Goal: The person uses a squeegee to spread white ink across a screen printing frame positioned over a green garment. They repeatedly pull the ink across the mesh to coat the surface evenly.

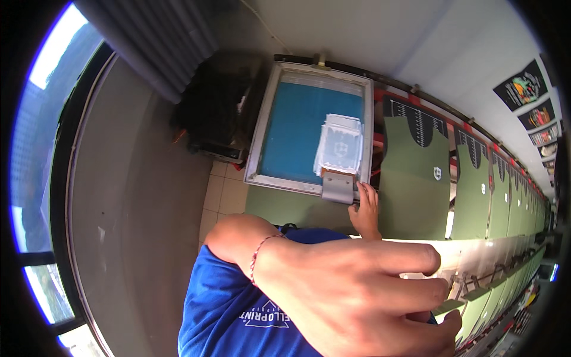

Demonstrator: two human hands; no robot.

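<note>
My left hand (357, 291) is raised close in front of me, its back showing, a thin red-and-white bracelet (257, 262) round the wrist. Its fingers are loosely bent with gaps between them; their tips curl partly out of sight, and nothing shows in them. Farther off, my right hand (366, 211) has its fingers stretched toward the near right corner of a screen-printing frame (285, 184). Contact with the frame is unclear. White ink (352, 165) surrounds a shield emblem on the blue mesh (294, 128). A grey-handled squeegee (338, 189) leans across the near frame edge, beside my right fingers.
Green fabric panels (416, 202) with small white shield prints lie in a long row to the right. Behind them runs a dark rail (414, 89). A dark bundle (211, 110) stands left of the frame, beside a grey wall (140, 196) and window (38, 160).
</note>
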